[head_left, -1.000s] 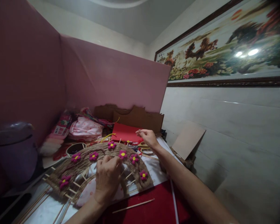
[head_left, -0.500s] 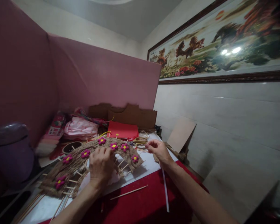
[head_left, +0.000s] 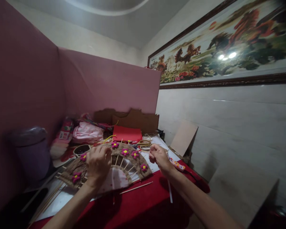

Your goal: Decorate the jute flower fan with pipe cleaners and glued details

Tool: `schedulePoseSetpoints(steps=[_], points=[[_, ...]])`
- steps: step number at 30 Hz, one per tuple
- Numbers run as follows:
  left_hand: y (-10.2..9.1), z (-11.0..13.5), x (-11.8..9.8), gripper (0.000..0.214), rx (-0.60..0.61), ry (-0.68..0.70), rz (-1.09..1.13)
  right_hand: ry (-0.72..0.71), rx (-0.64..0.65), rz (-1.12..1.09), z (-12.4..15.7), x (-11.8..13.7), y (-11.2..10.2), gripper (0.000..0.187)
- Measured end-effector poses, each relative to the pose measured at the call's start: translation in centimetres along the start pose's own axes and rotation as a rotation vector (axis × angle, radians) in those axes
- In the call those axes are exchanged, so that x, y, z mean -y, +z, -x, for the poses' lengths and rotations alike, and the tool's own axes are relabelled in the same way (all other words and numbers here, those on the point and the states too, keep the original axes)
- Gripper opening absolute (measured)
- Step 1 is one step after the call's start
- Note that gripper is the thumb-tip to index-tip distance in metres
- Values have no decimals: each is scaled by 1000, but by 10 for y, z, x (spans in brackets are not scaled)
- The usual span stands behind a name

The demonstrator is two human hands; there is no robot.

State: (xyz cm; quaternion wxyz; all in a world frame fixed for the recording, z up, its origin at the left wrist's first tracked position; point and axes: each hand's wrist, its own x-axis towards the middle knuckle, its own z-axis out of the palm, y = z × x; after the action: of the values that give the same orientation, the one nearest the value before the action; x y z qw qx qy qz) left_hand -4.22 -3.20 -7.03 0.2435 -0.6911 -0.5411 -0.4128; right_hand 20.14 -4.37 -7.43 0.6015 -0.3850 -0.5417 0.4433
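A fan-shaped piece of brown twisted cord (head_left: pixel 143 173) lies on the table, with thin wooden ribs and a pale dotted centre. Magenta flowers with yellow middles (head_left: pixel 125 152) dot its band. My left hand (head_left: pixel 98 162) is over the left part of the band, fingers curled down; their tips are hidden, and I cannot tell whether they touch it. To the right of the fan, my right hand (head_left: pixel 160 159) is closed with fingers pinched together; anything in them is too small to make out. A translucent white stick (head_left: pixel 170 192) shows below the right wrist.
A pointed wooden stick (head_left: pixel 136 187) lies on the red cloth (head_left: pixel 143 203). Scissors (head_left: pixel 145 143) and red paper (head_left: pixel 127 133) lie behind the fan. A floral-patterned object (head_left: pixel 176 163) with a dark cord is at right. A lilac bin (head_left: pixel 34 156) stands left.
My left hand has moved from the fan's inner opening to over its left band. The fan sits further right in view, and the floral-patterned object now shows beside my right wrist.
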Motion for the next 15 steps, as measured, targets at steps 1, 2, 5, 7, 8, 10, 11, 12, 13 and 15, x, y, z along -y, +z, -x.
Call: schedulePoseSetpoints(steps=[1, 2, 5, 7, 8, 10, 11, 12, 13, 15], points=[[-3, 0, 4, 15, -18, -9, -1, 24, 6, -9, -1, 1, 1, 43], [-5, 0, 8, 15, -35, -16, -1, 45, 13, -15, -2, 3, 3, 44], [-8, 5, 19, 14, -98, -34, 24, 60, 31, -4, -8, 9, 8, 47], [-8, 11, 24, 15, -152, -37, 72, 6, 16, 61, -14, 14, 12, 48], [-7, 14, 26, 15, -175, -36, 102, -30, 0, 110, -18, 17, 14, 48], [-6, 21, 26, 13, -190, -25, 162, -103, -25, 231, -27, 23, 20, 45], [-6, 24, 24, 11, -197, -18, 187, -134, -26, 301, -33, 27, 24, 43], [-5, 27, 22, 10, -196, -1, 212, -159, -21, 367, -40, 29, 27, 41], [-5, 29, 19, 9, -204, 20, 235, -182, -14, 425, -46, 31, 31, 39], [-5, 31, 13, 9, -222, 87, 275, -214, 1, 522, -61, 34, 39, 34]])
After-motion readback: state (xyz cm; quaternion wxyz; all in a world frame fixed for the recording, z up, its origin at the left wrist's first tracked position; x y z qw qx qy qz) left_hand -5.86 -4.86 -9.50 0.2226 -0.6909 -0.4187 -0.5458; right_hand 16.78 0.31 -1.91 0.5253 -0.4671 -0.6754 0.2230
